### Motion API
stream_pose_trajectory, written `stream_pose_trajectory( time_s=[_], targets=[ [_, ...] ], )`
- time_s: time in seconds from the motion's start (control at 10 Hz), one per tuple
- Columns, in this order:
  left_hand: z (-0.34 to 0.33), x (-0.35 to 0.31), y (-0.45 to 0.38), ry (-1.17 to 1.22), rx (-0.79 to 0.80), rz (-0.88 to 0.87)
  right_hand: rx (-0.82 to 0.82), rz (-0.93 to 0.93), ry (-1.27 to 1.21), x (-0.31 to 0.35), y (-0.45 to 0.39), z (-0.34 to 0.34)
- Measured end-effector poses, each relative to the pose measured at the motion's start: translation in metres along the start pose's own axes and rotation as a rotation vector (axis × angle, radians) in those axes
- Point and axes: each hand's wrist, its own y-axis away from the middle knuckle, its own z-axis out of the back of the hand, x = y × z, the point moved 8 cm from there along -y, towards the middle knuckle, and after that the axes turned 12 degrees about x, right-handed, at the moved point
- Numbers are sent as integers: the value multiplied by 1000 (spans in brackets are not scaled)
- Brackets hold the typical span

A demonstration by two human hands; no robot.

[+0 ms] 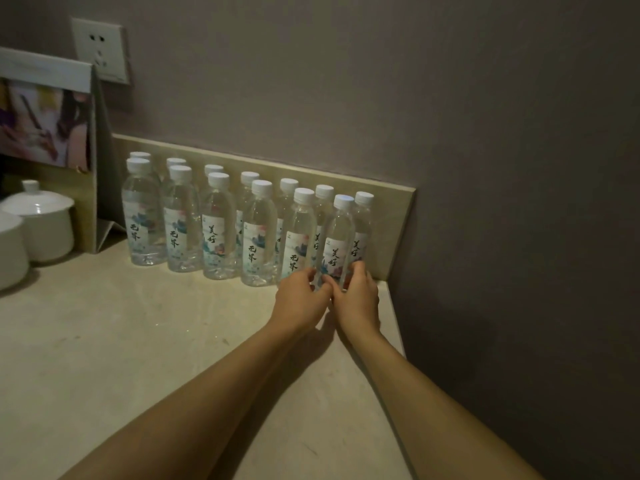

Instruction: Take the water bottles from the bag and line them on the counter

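A dim corner, with a pale counter (pixel 138 341) running to a low backsplash (pixel 381 202) under a grey wall (pixel 346 81). The left hand (pixel 300 299) and right hand (pixel 358 299) meet at the base of one bottle (pixel 341 237), fingers curled around its lower part from either side, thumbs touching in front; the bottle stands upright on the counter at the right end of the front row. Just beyond the hands, touching that bottle's neighbours, the other bottles (pixel 194 220) stand upright in two rows against the backsplash, white caps up, stretching away to the left of the hands. Well to the left of the hands, past the rows, a folded stand-up card (pixel 48 126) leans near the backsplash, with a white lidded cup (pixel 45 220) in front of it and a wall socket (pixel 100 50) above.
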Motion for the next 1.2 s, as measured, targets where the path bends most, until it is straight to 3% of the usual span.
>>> stream_pose_trajectory(
  time_s=[0.9, 1.2],
  targets=[
    [22, -2, 11, -28, 108, -13, -12, -30, -39, 12, 10, 13],
    [61, -27, 29, -67, 51, -20, -13, 19, 34, 29, 20, 32]
  ],
)
